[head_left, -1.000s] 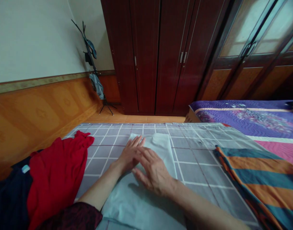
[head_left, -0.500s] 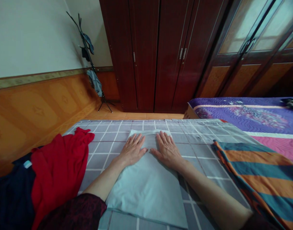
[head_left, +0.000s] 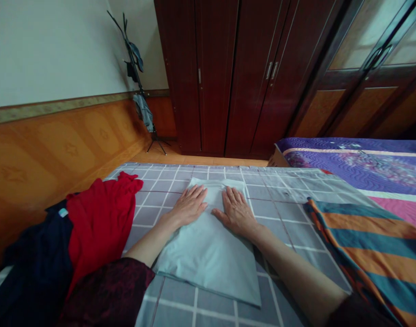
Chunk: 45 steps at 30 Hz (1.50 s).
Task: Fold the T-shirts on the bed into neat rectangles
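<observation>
A pale blue-green garment (head_left: 209,254), folded into a long panel, lies flat on the grey checked bed sheet (head_left: 167,181). My left hand (head_left: 190,205) rests palm down on the panel's upper left edge, fingers stretched out and pointing away from me. Opposite it, my right hand (head_left: 237,211) lies flat on the upper right part, thumb turned inward and fingers a little apart. Neither hand grips the cloth. Small creases show between the hands and across the lower part of the fabric.
A red garment (head_left: 104,227) and a dark navy one (head_left: 37,259) lie heaped at the left. At the right is an orange-and-teal striped cloth (head_left: 374,240). Beyond stand a coat rack (head_left: 136,72), a dark red wardrobe (head_left: 214,91) and a bed with a purple cover (head_left: 330,156).
The view has shifted slightly, so the room sits further right in the picture. My left hand's thumb has drawn in beside its fingers. Both hands stay flat on the pale garment.
</observation>
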{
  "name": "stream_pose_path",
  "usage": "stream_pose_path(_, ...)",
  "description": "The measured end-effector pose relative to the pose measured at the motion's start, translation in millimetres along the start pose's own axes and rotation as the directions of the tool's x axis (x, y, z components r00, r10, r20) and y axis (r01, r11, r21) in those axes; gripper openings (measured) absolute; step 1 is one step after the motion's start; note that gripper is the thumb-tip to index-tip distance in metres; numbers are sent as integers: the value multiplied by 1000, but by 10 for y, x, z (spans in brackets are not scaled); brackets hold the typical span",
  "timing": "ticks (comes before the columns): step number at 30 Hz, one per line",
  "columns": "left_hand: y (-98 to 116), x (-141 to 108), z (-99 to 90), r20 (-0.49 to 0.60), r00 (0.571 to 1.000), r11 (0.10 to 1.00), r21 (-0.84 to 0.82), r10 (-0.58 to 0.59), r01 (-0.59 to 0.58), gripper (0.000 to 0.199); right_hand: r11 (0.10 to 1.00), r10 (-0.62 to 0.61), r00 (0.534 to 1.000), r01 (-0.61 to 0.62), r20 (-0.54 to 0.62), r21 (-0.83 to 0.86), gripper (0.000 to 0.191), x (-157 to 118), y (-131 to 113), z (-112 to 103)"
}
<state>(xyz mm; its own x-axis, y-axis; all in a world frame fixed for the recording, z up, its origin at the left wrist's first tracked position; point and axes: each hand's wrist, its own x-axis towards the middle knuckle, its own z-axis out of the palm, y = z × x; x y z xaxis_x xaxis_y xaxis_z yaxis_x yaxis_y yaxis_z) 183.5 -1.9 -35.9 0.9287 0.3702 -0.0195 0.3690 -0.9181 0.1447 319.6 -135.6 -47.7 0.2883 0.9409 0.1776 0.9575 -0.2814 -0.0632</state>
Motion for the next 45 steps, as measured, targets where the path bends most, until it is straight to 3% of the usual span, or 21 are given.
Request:
stream_pose_path(6,-72,-387,-61,77,997,999,19,29,-31,56,984,-175,984,173,27,41,78,-15,-48,-12)
stream_pose_path(9,-52,-604,-87,37,998,996,74,-51,48,55,996,-91,994,91,53,17,74,-16,-61,-45)
stream_pose_path(12,84,-832,-85,66,998,998,59,0,-4,60,999,-45,998,43,54,32,69,-52,-127,-103)
stream_pose_path(16,279,-1041,-10,128,992,1000,-9,7,-6,68,958,-262,964,255,39,130,64,-142,-289,-122)
stream_pose_path(21,286,-1090,44,67,998,999,-45,-11,14,71,972,-215,976,211,34,106,63,-211,-398,-96)
stream_pose_path(25,249,-1096,25,106,994,998,-55,16,-10,76,915,-382,924,376,11,143,67,-244,-458,-96)
stream_pose_path(30,227,-1104,23,109,993,997,-71,47,-39,88,941,-321,946,313,47,127,70,-287,-537,-84)
stream_pose_path(35,200,-1119,67,88,995,996,-80,48,-41,98,904,-406,913,394,37,167,82,-386,-623,-57)
stream_pose_path(40,211,-1133,10,128,990,995,-92,56,-44,105,919,-379,925,373,26,128,77,-541,-451,-47)
stream_pose_path(45,207,-1141,-22,123,990,992,-110,70,-57,106,955,-283,958,287,-51,81,73,-891,-213,-53)
